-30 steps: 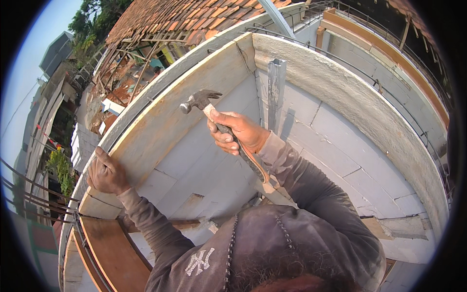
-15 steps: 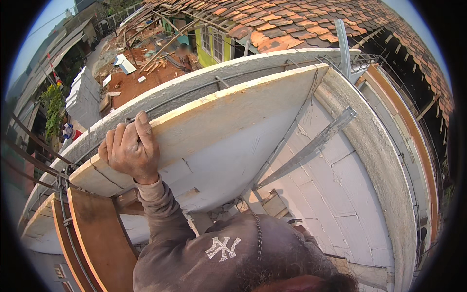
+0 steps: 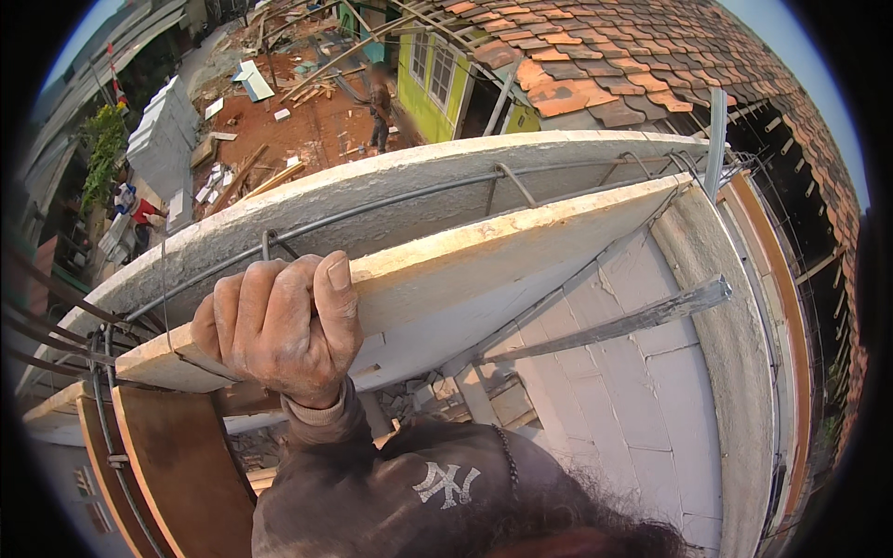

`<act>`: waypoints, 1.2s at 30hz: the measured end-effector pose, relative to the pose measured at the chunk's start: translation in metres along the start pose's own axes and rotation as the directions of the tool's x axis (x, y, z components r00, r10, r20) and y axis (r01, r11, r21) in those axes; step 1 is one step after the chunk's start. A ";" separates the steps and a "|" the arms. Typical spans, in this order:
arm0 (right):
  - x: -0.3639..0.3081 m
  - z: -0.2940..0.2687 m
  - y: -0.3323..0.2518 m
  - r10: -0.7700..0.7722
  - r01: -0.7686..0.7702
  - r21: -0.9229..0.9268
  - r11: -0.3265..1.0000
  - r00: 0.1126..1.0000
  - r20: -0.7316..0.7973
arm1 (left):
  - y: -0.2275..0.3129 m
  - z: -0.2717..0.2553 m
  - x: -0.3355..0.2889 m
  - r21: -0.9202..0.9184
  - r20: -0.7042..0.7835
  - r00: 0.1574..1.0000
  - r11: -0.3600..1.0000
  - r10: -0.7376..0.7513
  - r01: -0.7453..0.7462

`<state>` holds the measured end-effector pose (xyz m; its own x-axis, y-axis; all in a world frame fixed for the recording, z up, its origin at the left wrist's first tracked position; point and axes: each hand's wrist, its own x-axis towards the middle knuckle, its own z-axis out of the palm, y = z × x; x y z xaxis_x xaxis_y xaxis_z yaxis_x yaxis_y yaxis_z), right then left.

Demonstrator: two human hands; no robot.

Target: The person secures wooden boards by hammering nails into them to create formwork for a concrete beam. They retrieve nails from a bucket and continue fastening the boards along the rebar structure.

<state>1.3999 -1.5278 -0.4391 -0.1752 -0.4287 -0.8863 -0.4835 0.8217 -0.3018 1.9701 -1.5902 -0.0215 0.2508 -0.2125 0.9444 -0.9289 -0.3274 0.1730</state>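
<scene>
My left hand [image 3: 279,325], dusty and bare, is closed over the top edge of a long pale board [image 3: 530,237]. Its fingers hook across the far side, with the thumb bent on top at the right; the fingertips are hidden. Just behind the knuckles, a steel reinforcing bar [image 3: 409,193] with bent ties runs through the gap between this board and an outer pale board [image 3: 307,197]. A thin wire [image 3: 166,288] stands beside the hand on the left. My right hand does not show.
A metal channel [image 3: 623,321] juts out before a white block wall [image 3: 633,400]. Brown boards [image 3: 186,456] and curved bars [image 3: 46,321] stand at left. Far below, a person [image 3: 379,107] stands on red soil near a green house; a tiled roof [image 3: 614,65] slopes at right.
My view has shifted, and my left hand looks larger and lower, still on the board's edge. More of the ground and the standing person shows beyond the boards.
</scene>
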 end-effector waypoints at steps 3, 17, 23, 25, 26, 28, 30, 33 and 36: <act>0.011 0.011 -0.031 -0.049 0.049 -0.008 0.999 0.999 0.012 | -0.001 -0.002 0.001 0.015 0.022 1.000 1.000 0.010 -0.010; 0.009 0.044 -0.139 -0.154 0.043 0.402 0.915 0.956 0.250 | 0.004 -0.003 0.007 -0.043 0.031 0.999 0.999 0.016 -0.015; -0.074 0.036 -0.234 -0.386 -0.131 0.615 0.778 0.672 0.632 | -0.002 -0.006 0.002 -0.017 0.033 0.999 1.000 0.010 -0.010; -0.099 0.039 -0.262 -0.454 -0.183 0.674 0.715 0.612 0.648 | 0.000 -0.005 0.002 -0.024 0.051 0.999 1.000 0.006 -0.004; -0.114 0.043 -0.275 -0.474 -0.208 0.700 0.683 0.603 0.642 | 0.000 -0.003 0.001 -0.025 0.061 0.998 1.000 0.002 0.000; -0.135 0.048 -0.292 -0.496 -0.244 0.732 0.636 0.597 0.631 | 0.000 -0.001 0.001 -0.032 0.060 0.998 0.999 0.000 0.002; -0.144 0.051 -0.305 -0.503 -0.275 0.741 0.612 0.587 0.634 | 0.000 -0.001 0.002 -0.026 0.051 0.999 1.000 0.003 -0.002; -0.149 0.051 -0.314 -0.515 -0.362 0.714 0.600 0.508 0.690 | 0.000 -0.001 0.002 -0.016 0.047 0.999 1.000 0.006 -0.005; -0.157 0.054 -0.317 -0.505 -0.399 0.698 0.595 0.491 0.710 | 0.000 0.000 0.001 -0.013 0.042 0.999 1.000 0.002 -0.002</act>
<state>1.6269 -1.7007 -0.2227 0.7673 -0.3585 -0.5318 0.3812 0.9217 -0.0713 1.9705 -1.5899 -0.0203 0.2598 -0.2520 0.9322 -0.9329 -0.3148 0.1749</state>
